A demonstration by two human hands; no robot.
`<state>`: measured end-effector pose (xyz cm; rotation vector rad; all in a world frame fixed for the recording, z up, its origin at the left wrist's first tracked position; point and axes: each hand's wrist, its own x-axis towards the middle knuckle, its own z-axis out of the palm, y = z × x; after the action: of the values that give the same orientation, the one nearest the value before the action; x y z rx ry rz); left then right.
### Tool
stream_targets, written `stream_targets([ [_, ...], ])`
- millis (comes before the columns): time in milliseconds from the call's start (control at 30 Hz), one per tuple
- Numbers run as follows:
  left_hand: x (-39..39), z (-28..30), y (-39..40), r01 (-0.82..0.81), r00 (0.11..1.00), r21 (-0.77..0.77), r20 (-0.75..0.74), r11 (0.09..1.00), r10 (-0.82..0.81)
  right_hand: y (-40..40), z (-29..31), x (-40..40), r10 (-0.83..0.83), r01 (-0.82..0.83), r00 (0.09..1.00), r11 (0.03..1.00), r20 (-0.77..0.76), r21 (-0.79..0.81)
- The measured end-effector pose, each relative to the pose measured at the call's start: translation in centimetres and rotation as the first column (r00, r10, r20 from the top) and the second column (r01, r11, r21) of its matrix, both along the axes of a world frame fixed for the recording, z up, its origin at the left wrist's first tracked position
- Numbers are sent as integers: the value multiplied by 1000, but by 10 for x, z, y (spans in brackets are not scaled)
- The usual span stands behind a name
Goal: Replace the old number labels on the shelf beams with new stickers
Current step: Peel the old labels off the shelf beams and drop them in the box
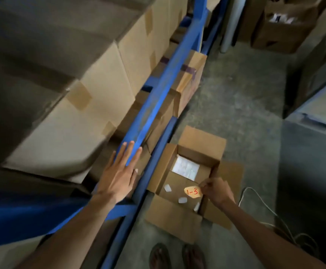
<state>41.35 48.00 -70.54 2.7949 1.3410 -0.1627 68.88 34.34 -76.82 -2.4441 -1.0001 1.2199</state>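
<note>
My left hand [120, 171] lies flat with straight fingers on the blue shelf beam [164, 78], which runs diagonally up to the right. My right hand [216, 190] pinches a yellow sticker [192, 191] marked "1-3" in red, held over the open cardboard box [201, 140] on the floor. Inside the box lie a few small white paper scraps [182, 200] and a white packet [185, 167].
Taped cardboard cartons [76, 121] fill the shelf above the beam, with more below it. A lower blue beam [154, 164] runs beside the open box. A white cable [259, 200] lies on the concrete floor at right. My sandalled feet [177, 256] stand at the bottom.
</note>
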Motion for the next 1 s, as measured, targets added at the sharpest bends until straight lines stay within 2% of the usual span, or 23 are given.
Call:
stream_targets([
  [133, 6, -36, 22, -14, 999, -26, -33, 1000, 13, 13, -35, 1, -1, 1, 997, 1000, 78, -4],
  [267, 4, -56, 24, -5, 998, 68, -55, 998, 9, 31, -58, 4, 83, -80, 983, 996, 163, -29],
  [433, 4, -56, 22, -3, 998, 92, -66, 996, 9, 57, -77, 8, 169, -160, 946, 986, 278, -55],
  [667, 4, -57, 24, -13, 997, 78, -71, 997, 18, 78, -104, 1, 341, -331, 845, 939, 412, -98],
  [1000, 4, -58, 24, -7, 998, 99, -59, 995, 13, 86, -117, -1, 445, -384, 765, 896, 465, -225],
])
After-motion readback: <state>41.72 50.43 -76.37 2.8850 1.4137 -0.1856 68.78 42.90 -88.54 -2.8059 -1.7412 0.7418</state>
